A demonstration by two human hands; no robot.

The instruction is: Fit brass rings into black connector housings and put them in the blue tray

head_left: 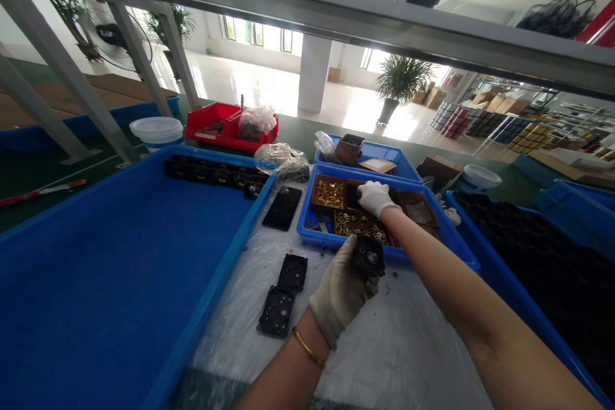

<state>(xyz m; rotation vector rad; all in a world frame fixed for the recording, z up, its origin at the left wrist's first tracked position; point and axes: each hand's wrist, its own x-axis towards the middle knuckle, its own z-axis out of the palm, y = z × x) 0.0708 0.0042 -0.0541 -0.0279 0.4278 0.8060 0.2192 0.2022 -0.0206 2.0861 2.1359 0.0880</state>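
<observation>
Plastic sheet (413,346) laid over green bench (295,127), creased, with small loose bits on it. At left, large blue tray (110,269), running from the near edge well back. At right, black parts (542,250) heaped in a further blue tray.

Nearest on the left wrist: gold bracelet (306,348). On the sheet beside it, lower cover (276,312), black, with holes; just beyond, upper cover (293,272), near or touching at the corner; cannot tell which.

Left hand (339,291), gloved: fingers and thumb closed around black housing (369,256), open side partly visible, round fitting inside. Held above the sheet, at the near wall of parts tray (317,240).

Inside parts tray: brass parts (358,224) in the front box, more brass pieces (329,193) in the left rear box. Right hand (377,197), also gloved, down at the dark box beside these, fingers bent; fingertips hidden, so cannot tell whether pinching anything.

Left of parts tray, phone (282,208) flat on the sheet. Farther, black row (211,173) along the far wall of the large tray, and clear bag (278,157).

Behind: white tub (156,131), red bins (206,123), rear tray (394,157). Across the bright floor: pillar (314,73), potted plant (401,80) and windows.
</observation>
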